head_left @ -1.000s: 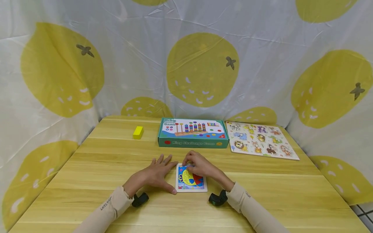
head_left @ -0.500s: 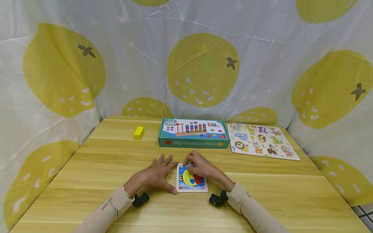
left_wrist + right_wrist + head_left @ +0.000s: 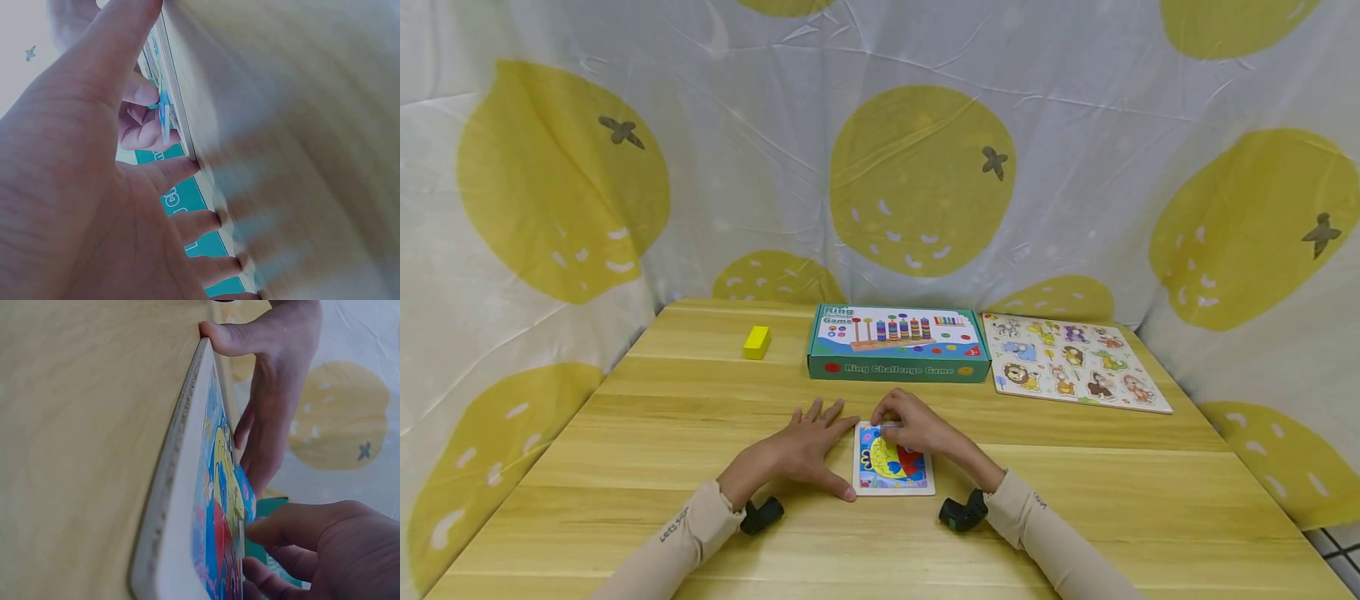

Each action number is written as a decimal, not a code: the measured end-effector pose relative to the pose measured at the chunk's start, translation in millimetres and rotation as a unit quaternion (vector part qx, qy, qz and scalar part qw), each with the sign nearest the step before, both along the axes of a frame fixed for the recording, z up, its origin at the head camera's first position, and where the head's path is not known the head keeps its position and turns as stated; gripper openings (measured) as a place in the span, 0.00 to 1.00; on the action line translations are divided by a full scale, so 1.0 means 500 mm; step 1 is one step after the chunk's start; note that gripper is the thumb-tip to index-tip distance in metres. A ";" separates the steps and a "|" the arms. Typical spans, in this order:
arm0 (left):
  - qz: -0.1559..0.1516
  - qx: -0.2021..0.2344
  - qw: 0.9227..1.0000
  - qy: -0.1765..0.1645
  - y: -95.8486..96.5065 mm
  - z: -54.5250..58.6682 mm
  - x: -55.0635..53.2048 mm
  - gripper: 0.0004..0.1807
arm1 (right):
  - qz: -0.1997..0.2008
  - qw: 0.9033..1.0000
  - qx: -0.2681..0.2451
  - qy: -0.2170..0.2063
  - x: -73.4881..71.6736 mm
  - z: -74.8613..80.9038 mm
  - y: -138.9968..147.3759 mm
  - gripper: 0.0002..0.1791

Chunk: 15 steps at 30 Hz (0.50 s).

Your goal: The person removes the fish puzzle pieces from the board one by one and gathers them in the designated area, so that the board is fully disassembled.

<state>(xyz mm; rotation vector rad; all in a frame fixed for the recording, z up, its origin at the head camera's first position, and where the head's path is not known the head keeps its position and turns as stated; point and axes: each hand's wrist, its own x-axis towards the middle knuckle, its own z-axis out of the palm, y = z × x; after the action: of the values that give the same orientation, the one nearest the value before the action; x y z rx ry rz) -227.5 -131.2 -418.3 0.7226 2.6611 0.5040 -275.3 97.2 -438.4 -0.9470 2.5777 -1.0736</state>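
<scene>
A small jigsaw puzzle (image 3: 892, 492) with a yellow and red fish on blue lies flat in its pale frame before me. My left hand (image 3: 801, 450) is spread at its left side, with thumb and index finger touching the frame's edge. Over the puzzle's top part, my right hand (image 3: 917, 427) pinches a blue puzzle piece (image 3: 247, 490) between thumb and fingers. That piece stands tilted up from the puzzle's surface in the right wrist view, and its thin edge shows in the left wrist view. The right hand hides part of the puzzle's upper right.
Behind the hands lies a green Ring Challenge Game box (image 3: 898, 369). An animal peg puzzle board (image 3: 1078, 362) is to its right, a yellow block (image 3: 757, 342) to its left. All rest on a wooden table (image 3: 647, 417), with a lemon-patterned curtain (image 3: 760, 167) behind.
By the right fingers the blue piece has tipped up, and more of the fish's red head shows. The left hand has stayed in place.
</scene>
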 end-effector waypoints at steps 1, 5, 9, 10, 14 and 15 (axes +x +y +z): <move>0.000 0.000 1.000 0.000 0.000 0.000 0.000 0.59 | 0.001 1.000 -0.007 -0.004 -0.001 0.001 0.000 0.06; 0.000 0.000 1.000 0.001 0.000 -0.001 0.000 0.59 | -0.001 0.999 -0.030 -0.014 -0.004 -0.001 0.001 0.06; 0.001 -0.001 1.000 0.002 0.000 -0.002 0.000 0.59 | -0.007 0.999 -0.046 -0.024 -0.003 0.001 0.002 0.04; 0.001 -0.002 1.000 0.002 0.000 -0.003 0.000 0.59 | -0.006 0.998 -0.049 -0.027 -0.003 0.002 0.003 0.03; 0.000 -0.002 1.000 0.005 0.000 -0.002 0.000 0.59 | 0.000 0.997 -0.062 -0.035 -0.005 0.000 0.002 0.03; 0.000 -0.003 1.000 0.006 0.000 -0.002 0.000 0.59 | 0.003 0.997 -0.064 -0.036 -0.006 0.000 0.002 0.03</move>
<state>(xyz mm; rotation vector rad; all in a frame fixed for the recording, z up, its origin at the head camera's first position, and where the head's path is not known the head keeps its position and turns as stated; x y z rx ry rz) -227.5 -131.1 -419.1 0.7255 2.6726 0.4935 -278.3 98.2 -438.5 -0.9246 2.4726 -1.2601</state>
